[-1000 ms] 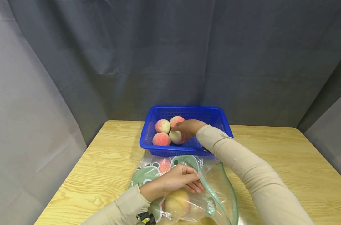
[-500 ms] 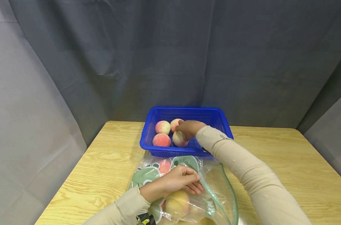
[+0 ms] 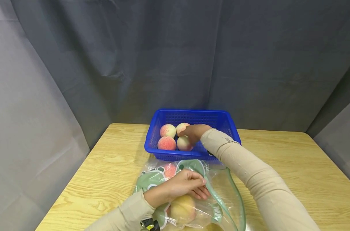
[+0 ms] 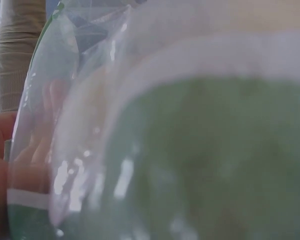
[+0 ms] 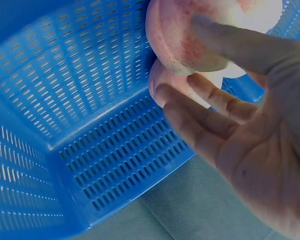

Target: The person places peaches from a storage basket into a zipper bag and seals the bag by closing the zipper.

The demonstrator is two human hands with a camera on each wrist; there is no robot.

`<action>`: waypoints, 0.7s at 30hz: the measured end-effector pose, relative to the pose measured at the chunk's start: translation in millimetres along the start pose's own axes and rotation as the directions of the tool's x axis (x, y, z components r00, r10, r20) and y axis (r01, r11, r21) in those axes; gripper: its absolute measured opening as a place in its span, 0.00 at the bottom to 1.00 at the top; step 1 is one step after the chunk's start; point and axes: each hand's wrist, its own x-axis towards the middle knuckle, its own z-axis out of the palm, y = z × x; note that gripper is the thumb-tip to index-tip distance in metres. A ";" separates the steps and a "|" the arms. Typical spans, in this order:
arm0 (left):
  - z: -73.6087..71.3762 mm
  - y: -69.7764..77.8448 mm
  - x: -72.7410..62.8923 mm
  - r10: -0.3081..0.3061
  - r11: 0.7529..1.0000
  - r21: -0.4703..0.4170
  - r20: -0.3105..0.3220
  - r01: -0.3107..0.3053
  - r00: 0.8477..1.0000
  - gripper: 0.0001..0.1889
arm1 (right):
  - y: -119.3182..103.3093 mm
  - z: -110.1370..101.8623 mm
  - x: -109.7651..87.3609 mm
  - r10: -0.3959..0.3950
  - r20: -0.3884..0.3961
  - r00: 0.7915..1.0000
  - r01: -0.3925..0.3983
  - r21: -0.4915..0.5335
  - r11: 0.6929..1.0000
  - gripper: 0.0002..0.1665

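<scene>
My right hand (image 3: 195,132) reaches into the blue basket (image 3: 175,156) and holds a pale pink-and-cream peach (image 3: 184,143). In the right wrist view, the thumb lies across that peach (image 5: 182,37) and the fingers curl below it. Several other peaches (image 3: 166,143) sit close by on its left and behind. My left hand (image 3: 182,186) pinches the green edge of a clear plastic bag (image 3: 147,181) with green print. Inside the bag are a yellow peach (image 3: 182,211) and a redder one (image 3: 170,170). The printed bag (image 4: 205,150) fills most of the left wrist view.
The bag lies in front of the basket on a wooden table (image 3: 284,154). Dark grey curtain (image 3: 163,57) hangs behind the table's far edge, with lighter cloth (image 3: 24,128) at the left. The basket's slotted wall (image 5: 80,65) rises around the right hand.
The peach under my right hand has shifted slightly right, away from its neighbours, with the fingers staying over it. My left hand and the bag have stayed in place.
</scene>
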 end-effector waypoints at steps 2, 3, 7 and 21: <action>-0.4 0.3 -0.1 0.001 1.000 0.002 0.002 -0.001 1.000 0.17 | 0.0 -0.1 -0.6 0.009 0.000 1.000 -0.009 0.017 1.000 0.32; -0.6 0.3 -0.1 0.001 1.000 0.002 0.002 -0.001 1.000 0.17 | 0.1 -0.1 -0.6 -0.002 0.000 1.000 0.002 0.000 1.000 0.34; -0.8 0.8 -0.6 0.002 1.000 0.005 0.001 -0.002 1.000 0.16 | -0.4 -1.0 -0.7 0.005 0.023 1.000 -0.005 0.010 1.000 0.36; -0.8 -0.5 1.8 0.011 1.000 0.001 0.008 -0.011 1.000 0.17 | -0.1 0.4 -5.1 0.017 0.062 0.998 -0.012 -0.071 0.997 0.26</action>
